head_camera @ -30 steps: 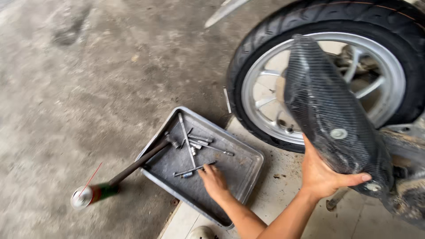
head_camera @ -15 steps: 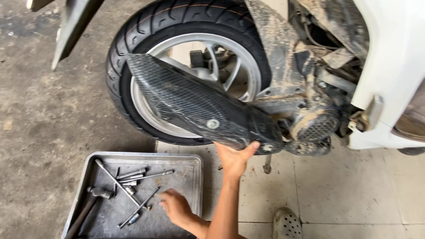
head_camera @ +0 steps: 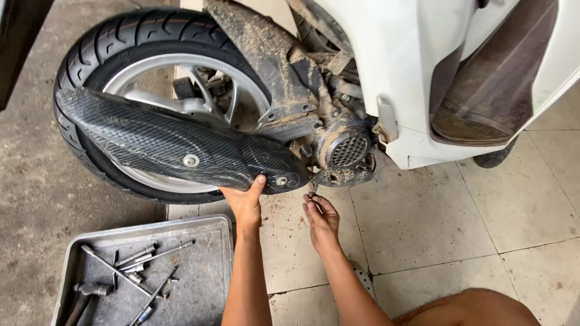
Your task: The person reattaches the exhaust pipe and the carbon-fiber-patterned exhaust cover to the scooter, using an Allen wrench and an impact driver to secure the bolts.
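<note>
The left hand [head_camera: 246, 202] cups the lower edge of the cover [head_camera: 175, 148], a long black carbon-weave exhaust shield, thumb pressed up against its face and palm beneath it so the weight rests on the hand. The cover lies along the rear wheel [head_camera: 145, 78], tilted down toward the engine [head_camera: 338, 148], its front tip close by the muddy round grille; held this way, its two bolt holes face outward and stay in reach.

The right hand [head_camera: 322, 218] hangs just under the cover's front tip, fingers loosely curled and partly apart. It may be pinching a small bolt between the fingertips, but the view is too poor to tell; it clamps nothing large.

By the left forearm a metal tray [head_camera: 223, 226] sits on the floor, near enough to reach without shifting. It carries long bolts [head_camera: 154, 253], a T-handle wrench and a few small sockets, kept together so loose parts do not roll off over the tiles. The scooter's white body panel [head_camera: 411, 66] stands above the engine, and a bare knee shows at the bottom right
</note>
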